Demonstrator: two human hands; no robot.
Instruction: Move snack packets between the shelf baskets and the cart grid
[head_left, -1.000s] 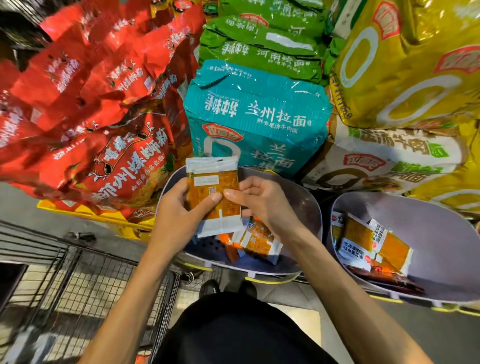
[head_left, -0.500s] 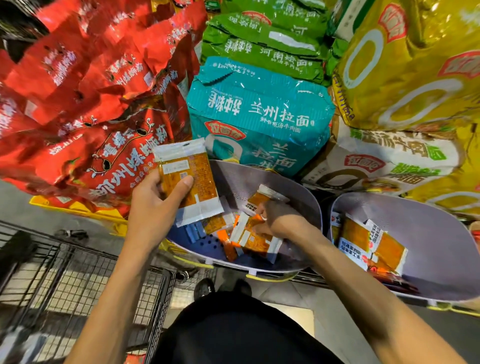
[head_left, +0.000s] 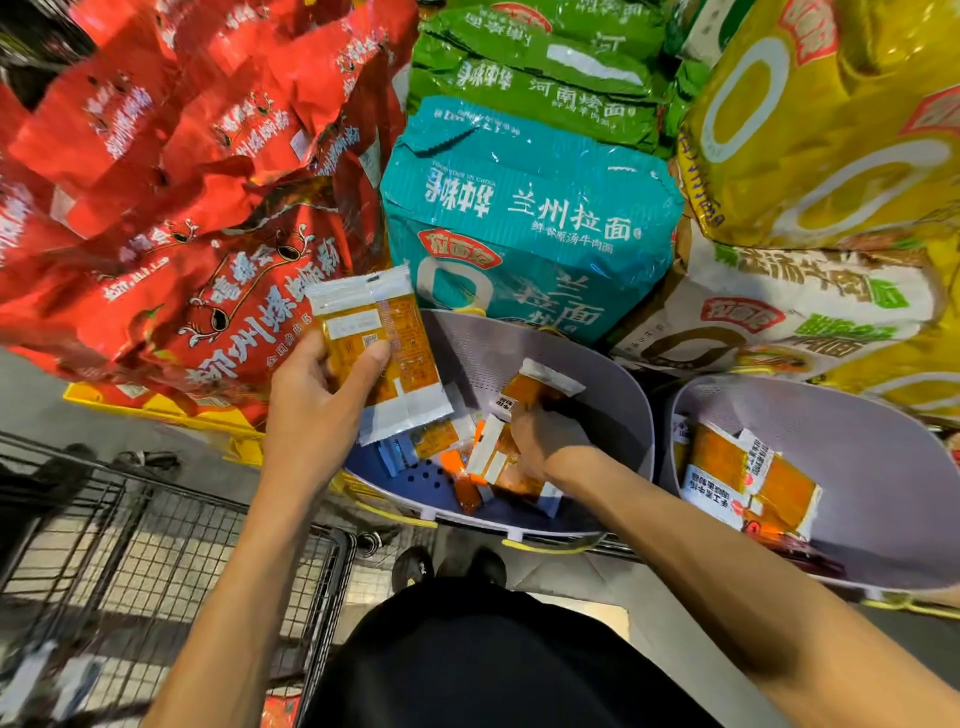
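At 7 o'clock, nearest the person, the black wire cart grid (head_left: 156, 545) stands low beside the body. Just above it, the left hand (head_left: 317, 410) grips a flat orange foil snack packet with white sealed ends (head_left: 384, 358), the thumb laid across its face. The packet's long axis runs from 11 o'clock to 5 o'clock, and its lower end overhangs the rim of the lavender perforated plastic basket (head_left: 467, 353).

At 3 o'clock from that hand, the right hand (head_left: 545, 441) is down inside the same basket. It seems clenched on a second orange packet (head_left: 540, 387), which juts out toward 12 o'clock, but the fingers themselves are hidden under the hand. More loose packets (head_left: 493, 462) lie around it on the basket floor. A second lavender basket (head_left: 883, 467) at 3 o'clock holds a few more.

The coming move likely turns on this: the cart grid lies at 7 o'clock from the left hand, which is the nearer one and already loaded. The right hand is nearer the packets that remain.

A second ago both hands held the first packet together over the basket. Since then the left has carried it toward 10 o'clock, and the right has dropped into the basket.

Farthest back stand the teal noodle bag (head_left: 519, 218) and red crinkled bags (head_left: 208, 249).
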